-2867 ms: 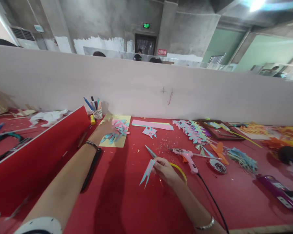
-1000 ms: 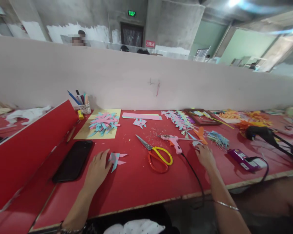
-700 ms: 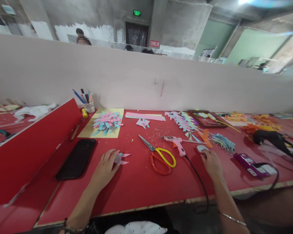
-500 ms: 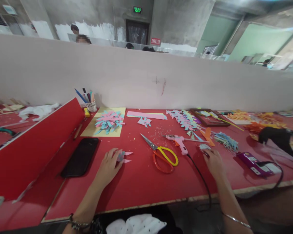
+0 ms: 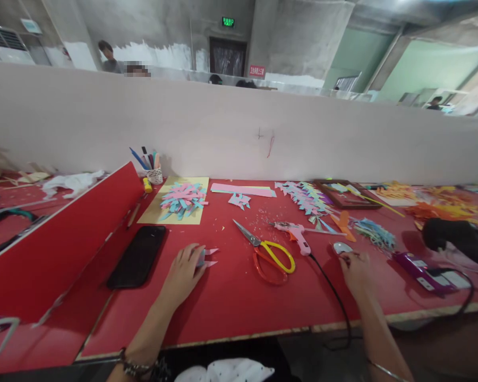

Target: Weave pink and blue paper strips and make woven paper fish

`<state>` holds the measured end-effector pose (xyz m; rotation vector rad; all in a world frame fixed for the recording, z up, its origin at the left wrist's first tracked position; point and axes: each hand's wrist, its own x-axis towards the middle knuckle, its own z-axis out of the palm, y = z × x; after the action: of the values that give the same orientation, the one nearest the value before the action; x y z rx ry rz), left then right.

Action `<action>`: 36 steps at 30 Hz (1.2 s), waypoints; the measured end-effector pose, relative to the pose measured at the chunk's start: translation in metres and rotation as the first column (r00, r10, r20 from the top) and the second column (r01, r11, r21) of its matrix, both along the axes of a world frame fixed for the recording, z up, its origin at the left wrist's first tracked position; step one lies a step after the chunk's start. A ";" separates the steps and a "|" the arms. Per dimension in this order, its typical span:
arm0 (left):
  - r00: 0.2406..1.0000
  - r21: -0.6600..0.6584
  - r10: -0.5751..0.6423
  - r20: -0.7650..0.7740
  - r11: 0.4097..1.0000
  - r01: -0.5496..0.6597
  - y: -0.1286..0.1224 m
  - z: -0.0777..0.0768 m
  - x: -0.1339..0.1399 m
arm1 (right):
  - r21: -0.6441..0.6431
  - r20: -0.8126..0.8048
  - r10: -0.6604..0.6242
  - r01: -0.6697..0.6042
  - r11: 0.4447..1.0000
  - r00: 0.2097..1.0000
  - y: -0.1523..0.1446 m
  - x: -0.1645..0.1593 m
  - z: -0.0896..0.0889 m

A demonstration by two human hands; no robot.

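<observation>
My left hand (image 5: 185, 269) rests on the red table with its fingers closed around a small paper piece (image 5: 209, 257). Its pink pointed ends stick out to the right, and a bit of blue shows beside my fingertips. My right hand (image 5: 356, 268) is at the near edge of a small silvery-white object (image 5: 342, 248), its fingers pinched together. Whatever those fingertips hold, if anything, is too small to make out. Between my hands lie open scissors (image 5: 265, 252) with one yellow and one red handle, and a pink glue gun (image 5: 296, 233) with a stick in its back.
A black phone (image 5: 137, 257) lies left of my left hand, beside a red divider board (image 5: 63, 244). Pink and blue paper strips (image 5: 184, 200) are heaped on a yellow sheet. Farther back are long strips (image 5: 242, 190) and a leafy paper chain (image 5: 305, 197). A purple device (image 5: 424, 270) sits right.
My right hand has drawn slightly back from the silvery-white object and its fingers are pinched together. My left hand keeps the paper piece in place. The view has shifted a little.
</observation>
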<state>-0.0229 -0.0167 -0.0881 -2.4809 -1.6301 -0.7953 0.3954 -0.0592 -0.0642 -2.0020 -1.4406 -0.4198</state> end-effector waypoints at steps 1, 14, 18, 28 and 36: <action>1.000 0.009 0.019 -0.010 1.000 -0.019 0.000 0.000 -0.001 | 0.004 0.005 -0.009 0.009 1.000 1.000 -0.003 -0.003 0.001; 0.992 -0.013 0.091 -0.089 0.996 -0.092 -0.001 0.001 -0.002 | 0.069 0.045 0.113 -0.116 0.991 0.993 -0.027 -0.071 0.045; 0.996 -0.093 0.054 -0.066 0.994 -0.060 -0.002 0.004 -0.003 | -0.001 -0.029 0.334 -0.334 0.943 0.942 -0.008 -0.129 0.052; 0.955 -0.209 -0.245 0.167 0.938 0.277 -0.015 0.022 -0.008 | -0.325 -0.150 0.848 -0.836 0.443 0.508 0.075 -0.234 0.041; 0.984 -0.080 -0.113 0.137 0.989 0.125 -0.014 0.021 -0.004 | -0.368 -0.237 0.885 -0.880 0.299 0.400 0.101 -0.234 0.020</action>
<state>-0.0265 -0.0308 -0.0673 -2.6619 -1.6024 -0.9407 0.1613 0.0422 -0.0438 -1.0891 -2.5446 0.4616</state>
